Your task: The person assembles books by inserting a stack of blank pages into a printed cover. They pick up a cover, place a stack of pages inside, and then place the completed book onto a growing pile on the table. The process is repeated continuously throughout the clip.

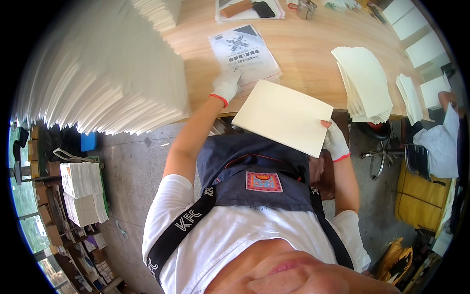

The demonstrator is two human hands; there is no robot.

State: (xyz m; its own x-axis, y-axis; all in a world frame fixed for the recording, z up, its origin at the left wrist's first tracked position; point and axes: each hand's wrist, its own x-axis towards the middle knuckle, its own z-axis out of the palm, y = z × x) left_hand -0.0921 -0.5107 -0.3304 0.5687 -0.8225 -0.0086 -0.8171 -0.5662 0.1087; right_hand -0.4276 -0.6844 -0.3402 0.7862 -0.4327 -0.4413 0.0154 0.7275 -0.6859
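Observation:
My left hand, in a white glove with a red cuff, is at the near left corner of a printed white sheet on the table. Its fingers are smeared, so I cannot tell whether they grip the paper. The sheet seems to lie on other papers. My right hand, gloved the same way, grips a flat cream paper booklet at its right edge, thumb on top and fingers hidden beneath. The booklet is tilted over the table's front edge, above my dark apron.
Tall stacks of white paper fill the table's left side. Fanned cream sheets lie on the right. A phone, a brown block and a metal cup are at the back. Another person sits far right.

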